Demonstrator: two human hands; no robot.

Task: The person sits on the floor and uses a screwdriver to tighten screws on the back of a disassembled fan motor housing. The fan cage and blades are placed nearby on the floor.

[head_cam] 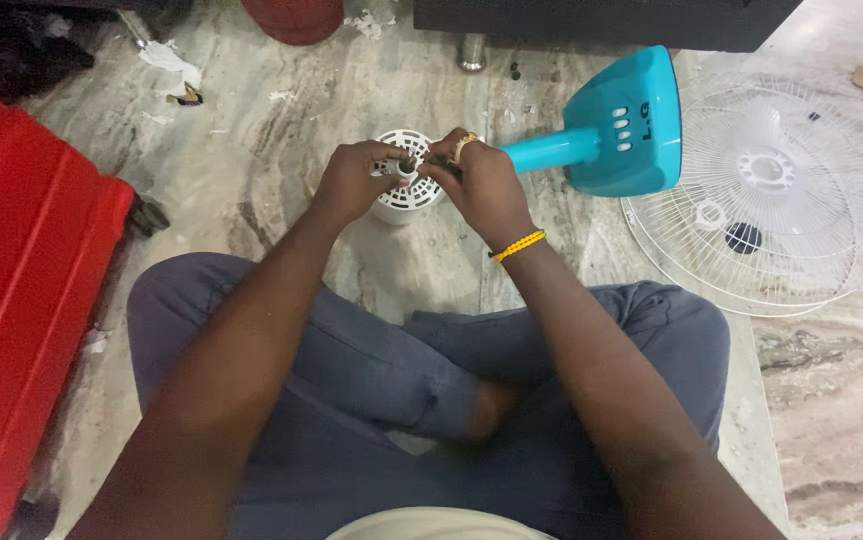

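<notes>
Seated cross-legged on the floor, both hands work at the motor shaft of a dismantled fan.

Nearest are the crossed legs [422, 380] in grey trousers. Beyond the knees the left hand [352, 182] and right hand [482, 185] meet over the white motor housing [407, 195], which stands on the marble floor [252, 170]. Both sets of fingers are clenched around something small at the shaft [407, 166]; it may be a nut or a tool, but the view is too tight to tell. The teal stand [617, 130] lies just right of the hands, with the white grille [767, 190] flat beyond it. A red case [22, 290] lies at left. A slip could drop the small part, and it would be hard to spot on the littered, veined floor.
</notes>
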